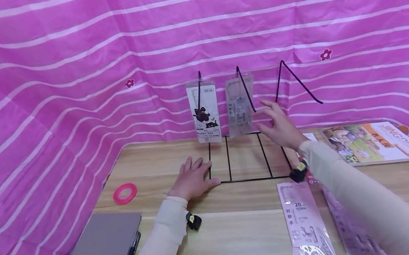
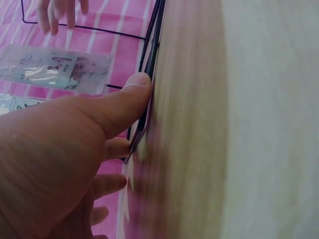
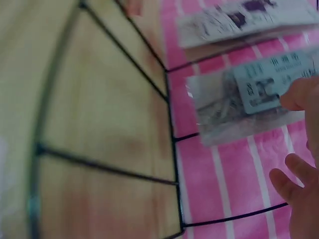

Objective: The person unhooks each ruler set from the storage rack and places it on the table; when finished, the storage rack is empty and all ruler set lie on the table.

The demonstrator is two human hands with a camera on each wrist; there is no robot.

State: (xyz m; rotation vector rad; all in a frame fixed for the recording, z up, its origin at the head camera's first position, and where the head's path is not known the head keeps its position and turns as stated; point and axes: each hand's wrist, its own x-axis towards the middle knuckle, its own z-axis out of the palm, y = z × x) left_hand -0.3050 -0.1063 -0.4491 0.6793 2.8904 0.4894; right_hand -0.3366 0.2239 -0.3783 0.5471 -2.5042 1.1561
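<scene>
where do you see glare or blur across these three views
head view: white glare on the lower part of the left purple pack; left wrist view: the tabletop looks soft and smeared; right wrist view: the black rack's front wire is blurred, and print on the clear hanging pack looks soft

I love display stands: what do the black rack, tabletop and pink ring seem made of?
Black rack: probably metal wire with a smooth black coating, being thin yet sharply bent. Tabletop: wood or laminate, low sheen, judging by its grain. Pink ring: perhaps plastic, evenly coloured; rubber possible.
</scene>
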